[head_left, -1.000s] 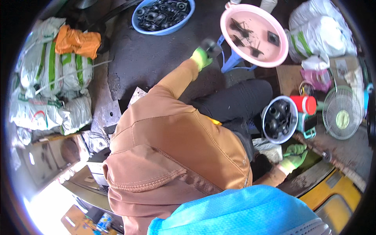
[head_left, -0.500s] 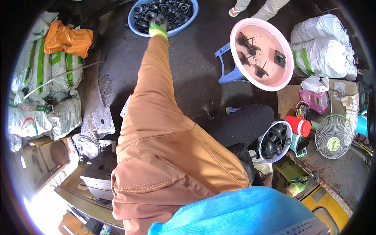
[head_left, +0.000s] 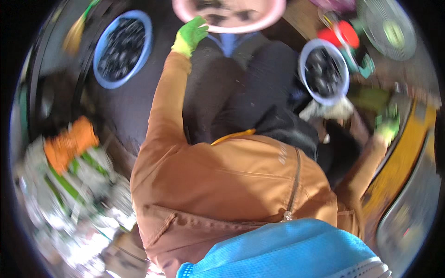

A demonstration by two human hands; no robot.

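So, far L of the pink basin (head_left: 241, 30), a straw-coloured broom (head_left: 73, 37) is showing; below it an orange bag (head_left: 72, 146) is lying on blurry white-&-green sacks (head_left: 76, 190). L of the basin, a blue tub (head_left: 110, 85) is holding heaped blk parts (head_left: 121, 50). The L hand (head_left: 191, 36), green-gloved, is showing at the basin's near-L rim, fingers loosely open; can't tell if they're touching it. Basin's sitting on a blue stool (head_left: 227, 44) w/ a few dk pcs (head_left: 245, 15) lying inside. Lower R of it, a pale-blue bucket (head_left: 328, 100) is holding more blk parts (head_left: 322, 72), a red jug (head_left: 330, 35) standing just beside. Farther R & lower, the R hand (head_left: 388, 125), also gloved, is blurring; can't tell what, if anything, it's gripping. Far R of basin, a fan (head_left: 394, 33) is standing.
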